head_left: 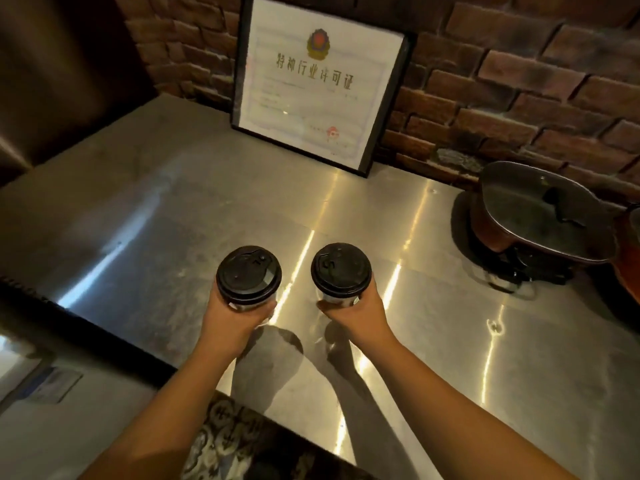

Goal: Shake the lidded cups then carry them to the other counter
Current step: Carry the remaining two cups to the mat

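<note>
Two cups with black plastic lids are held upright side by side above a steel counter (450, 341). My left hand (235, 320) is wrapped around the left cup (248, 274), fingers closed under its lid. My right hand (353, 315) grips the right cup (341, 270) the same way. The pale cup walls are mostly hidden by the lids and my fingers. Both cups cast shadows on the counter, so they seem to hang a little above it; I cannot tell whether they touch it.
A framed certificate (311, 84) leans against the brick wall (519, 81) at the back. An electric pot with a glass lid (540, 220) stands at the right. A dark cabinet (52, 81) rises at the left. The counter's front edge runs diagonally at lower left.
</note>
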